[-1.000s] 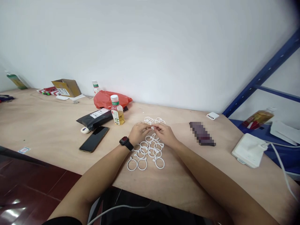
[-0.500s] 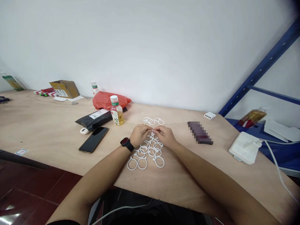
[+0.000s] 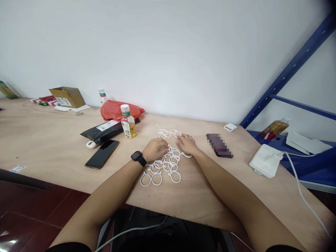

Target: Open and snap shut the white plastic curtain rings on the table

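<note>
Several white plastic rings (image 3: 165, 165) lie in rows on the wooden table (image 3: 52, 140), and a smaller heap of white rings (image 3: 169, 133) sits just beyond them. My left hand (image 3: 155, 148), with a black watch (image 3: 138, 157) on the wrist, rests curled on the far end of the rows; what its fingers hold is hidden. To the right of the rows, my right hand (image 3: 187, 143) lies flat with fingers stretched toward the heap. One single ring (image 3: 187, 155) shows at its wrist.
A phone (image 3: 102, 158), a black parcel (image 3: 103, 129), a bottle of yellow drink (image 3: 128, 123) and a red bag (image 3: 118, 110) lie to the left. A dark blurred object (image 3: 219, 145), a white charger (image 3: 230, 127) and a white box (image 3: 265, 161) with cable lie to the right, near blue shelving (image 3: 288, 75).
Both hands were pinched together on one ring above the rows. They have parted and lowered: the right moved right and flattened, the left sank onto the rows. A single ring now lies by the right wrist.
</note>
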`<control>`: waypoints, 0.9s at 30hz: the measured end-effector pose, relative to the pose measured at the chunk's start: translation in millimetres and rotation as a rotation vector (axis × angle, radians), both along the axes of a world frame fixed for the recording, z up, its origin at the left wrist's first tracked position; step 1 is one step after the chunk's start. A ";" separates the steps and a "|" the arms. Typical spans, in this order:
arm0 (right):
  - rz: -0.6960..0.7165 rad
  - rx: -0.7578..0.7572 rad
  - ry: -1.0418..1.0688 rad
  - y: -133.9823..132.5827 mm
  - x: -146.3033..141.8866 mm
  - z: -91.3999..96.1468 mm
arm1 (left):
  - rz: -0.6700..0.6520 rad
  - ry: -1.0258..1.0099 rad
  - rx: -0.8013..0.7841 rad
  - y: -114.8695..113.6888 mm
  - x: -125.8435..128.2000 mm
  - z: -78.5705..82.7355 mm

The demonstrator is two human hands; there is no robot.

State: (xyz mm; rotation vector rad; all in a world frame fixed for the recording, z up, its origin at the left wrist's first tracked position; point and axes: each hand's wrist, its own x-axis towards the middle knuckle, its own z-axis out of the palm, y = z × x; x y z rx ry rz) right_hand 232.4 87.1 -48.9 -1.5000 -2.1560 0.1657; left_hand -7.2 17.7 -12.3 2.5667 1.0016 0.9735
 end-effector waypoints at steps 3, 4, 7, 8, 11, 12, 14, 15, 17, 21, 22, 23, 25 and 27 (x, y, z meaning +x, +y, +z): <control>-0.031 -0.033 -0.032 -1.3 0.5 -0.9 | -0.014 0.021 -0.014 -1.2 -1.7 1.4; -0.040 -0.025 -0.030 -2.5 -0.4 0.6 | -0.006 0.022 -0.021 -1.3 -2.3 1.9; -0.034 0.030 0.018 -7.8 -4.8 8.1 | 0.082 -0.013 -0.030 -0.5 -3.7 2.6; -0.003 0.061 0.055 -10.4 -7.0 11.1 | 0.126 -0.046 -0.026 0.1 -3.9 2.5; 0.170 0.161 0.211 -21.7 -16.2 19.7 | 0.247 -0.185 -0.017 2.2 -4.6 2.0; 0.236 0.185 0.257 -26.4 -20.1 22.0 | 0.271 -0.227 -0.020 2.8 -4.8 1.8; 0.354 0.209 0.301 -35.6 -27.8 25.3 | 0.276 -0.273 -0.025 3.6 -5.1 1.3; 0.389 0.219 0.313 -39.5 -31.3 26.2 | 0.261 -0.281 -0.022 3.7 -5.2 1.0; 0.432 0.237 0.329 -44.6 -36.5 26.6 | 0.217 -0.285 -0.007 3.7 -4.9 -0.1; 0.481 0.272 0.334 -44.9 -39.7 24.2 | 0.182 -0.309 0.038 3.3 -2.6 -1.9; 0.490 0.281 0.334 -43.9 -39.7 23.6 | 0.185 -0.318 0.047 3.2 -1.8 -2.0; 0.496 0.287 0.336 -43.0 -39.8 23.2 | 0.189 -0.329 0.056 3.0 -1.1 -1.7; 0.502 0.295 0.343 -41.8 -40.4 22.8 | 0.198 -0.350 0.070 2.3 -0.1 -0.4; 0.505 0.300 0.346 -41.7 -41.5 23.0 | 0.202 -0.356 0.086 1.2 0.0 1.8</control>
